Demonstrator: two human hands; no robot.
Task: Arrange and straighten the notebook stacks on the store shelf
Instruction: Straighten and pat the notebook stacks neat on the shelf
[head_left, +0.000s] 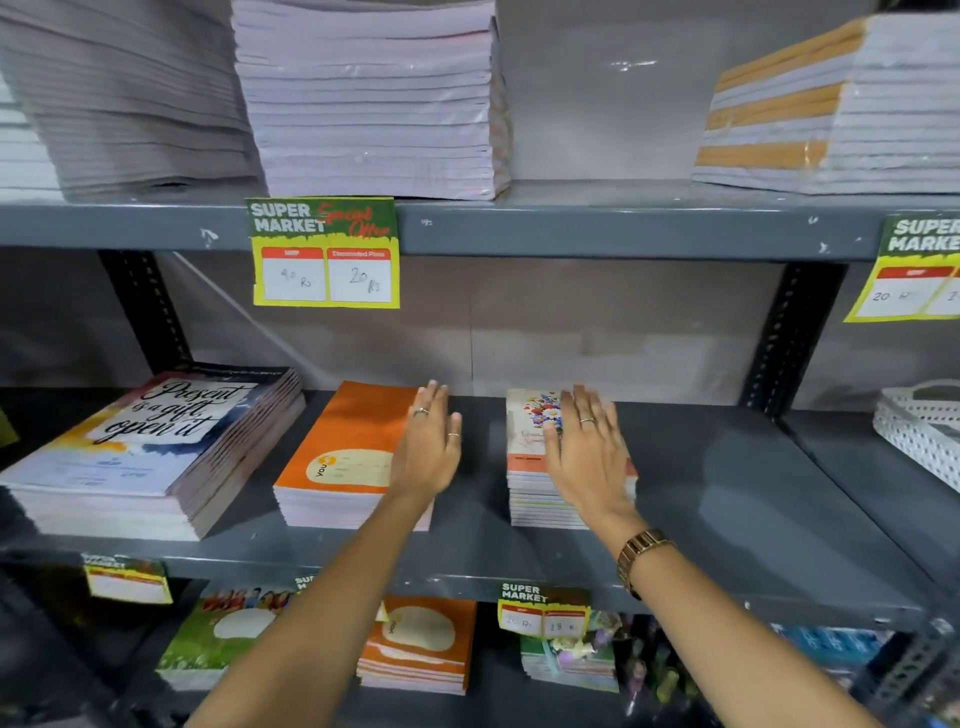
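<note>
On the middle grey shelf (727, 499) stand three notebook stacks. The orange-covered stack (337, 457) is in the centre, and my left hand (428, 444) lies flat along its right edge with fingers stretched out. To its right is a floral-covered stack (530, 452), and my right hand (587, 452) rests flat on top of it, fingers extended, a watch on the wrist. At the left sits a bigger stack (140, 447) with "Present is a gift, open it" on its cover, slightly fanned. Neither hand grips anything.
The top shelf carries tall wrapped notebook piles (369, 98) and an orange-striped pile (831, 109). Price tags (326, 252) hang from the shelf edges. A white perforated basket (919, 431) stands at the far right. The lower shelf holds more notebook stacks (421, 644).
</note>
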